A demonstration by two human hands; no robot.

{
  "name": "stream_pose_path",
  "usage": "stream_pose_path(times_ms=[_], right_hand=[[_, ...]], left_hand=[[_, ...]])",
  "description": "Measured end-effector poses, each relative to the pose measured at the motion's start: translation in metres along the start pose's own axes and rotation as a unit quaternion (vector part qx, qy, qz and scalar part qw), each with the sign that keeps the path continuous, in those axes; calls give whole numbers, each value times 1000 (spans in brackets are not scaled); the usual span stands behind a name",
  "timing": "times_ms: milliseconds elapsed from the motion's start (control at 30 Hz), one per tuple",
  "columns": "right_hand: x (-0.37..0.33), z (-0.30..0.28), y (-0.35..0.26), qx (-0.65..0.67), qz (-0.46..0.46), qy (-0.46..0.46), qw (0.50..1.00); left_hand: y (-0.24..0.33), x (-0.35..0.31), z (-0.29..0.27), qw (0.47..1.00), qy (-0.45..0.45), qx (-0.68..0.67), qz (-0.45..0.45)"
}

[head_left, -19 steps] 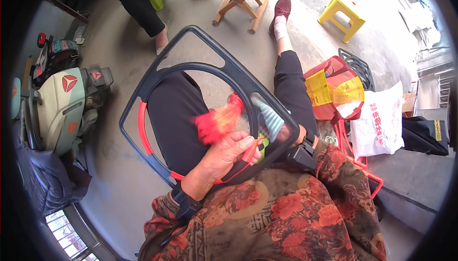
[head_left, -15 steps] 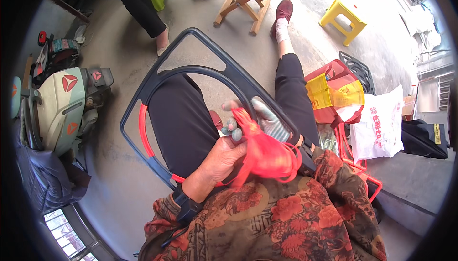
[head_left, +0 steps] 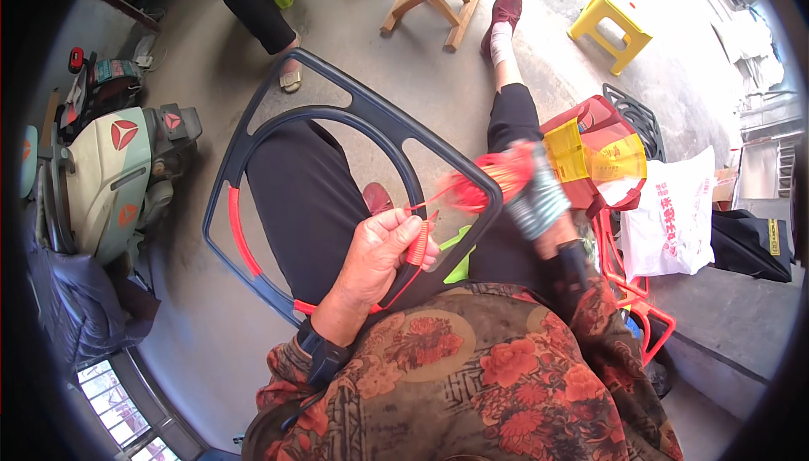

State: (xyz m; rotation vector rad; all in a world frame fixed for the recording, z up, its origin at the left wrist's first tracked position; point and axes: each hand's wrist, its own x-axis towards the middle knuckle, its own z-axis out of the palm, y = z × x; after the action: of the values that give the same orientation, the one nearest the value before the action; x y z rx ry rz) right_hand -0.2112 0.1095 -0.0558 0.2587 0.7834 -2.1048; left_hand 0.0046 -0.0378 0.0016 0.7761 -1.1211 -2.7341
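Note:
Across my lap lies a dark plastic frame (head_left: 371, 99), a rounded square with a ring inside it. Red cord is wound tightly round parts of the ring, at its left side, at the bottom and beside my left hand (head_left: 379, 254). That hand is bare and closed on the ring, its thumb and fingers pinching the wound stretch (head_left: 419, 243). Out to the right, my right hand (head_left: 539, 204), in a grey striped glove, grips a blurred bundle of red cord (head_left: 501, 176). A thin strand links the bundle to the winding at my left fingers.
To the right stand a red and yellow bag (head_left: 594, 153), a white plastic bag (head_left: 670, 217) and red frames (head_left: 615, 267). A yellow stool (head_left: 611, 31) and a folding wooden stool (head_left: 430, 2) are farther off. A scooter (head_left: 109, 174) stands left; another person's leg (head_left: 249, 6) shows ahead.
My right hand has swung out to the right with the cord bundle, from beside my left hand. The frame has shifted and tilted slightly; my left hand now pinches the wound part.

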Motion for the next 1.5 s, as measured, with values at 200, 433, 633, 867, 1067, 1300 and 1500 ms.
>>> stream_pose_path(times_ms=[200, 433, 633, 867, 1067, 1300, 1500], right_hand=[[-6, -94, -117, 24, -159, 124, 979], [-37, -211, -225, -46, -87, -7, 995], [-34, -233, -234, -460, -210, 424, 751], [-34, -203, -198, -477, -201, 430, 740], [-17, -78, -157, -429, -209, 159, 864], [20, 20, -9, -438, -133, -28, 889], [14, 29, 62, -159, 203, -87, 962]], left_hand=[[-2, 1, -10, 1000, -3, -23, 19], [-1, 0, -18, 998, 3, -46, 33], [4, -3, -7, 997, -5, -71, 12], [0, -2, -8, 999, -2, -38, -7], [-5, -7, -8, 1000, -7, 6, -26], [3, -12, 10, 996, -10, 81, -38], [-6, -11, 21, 993, -20, 107, -50]])
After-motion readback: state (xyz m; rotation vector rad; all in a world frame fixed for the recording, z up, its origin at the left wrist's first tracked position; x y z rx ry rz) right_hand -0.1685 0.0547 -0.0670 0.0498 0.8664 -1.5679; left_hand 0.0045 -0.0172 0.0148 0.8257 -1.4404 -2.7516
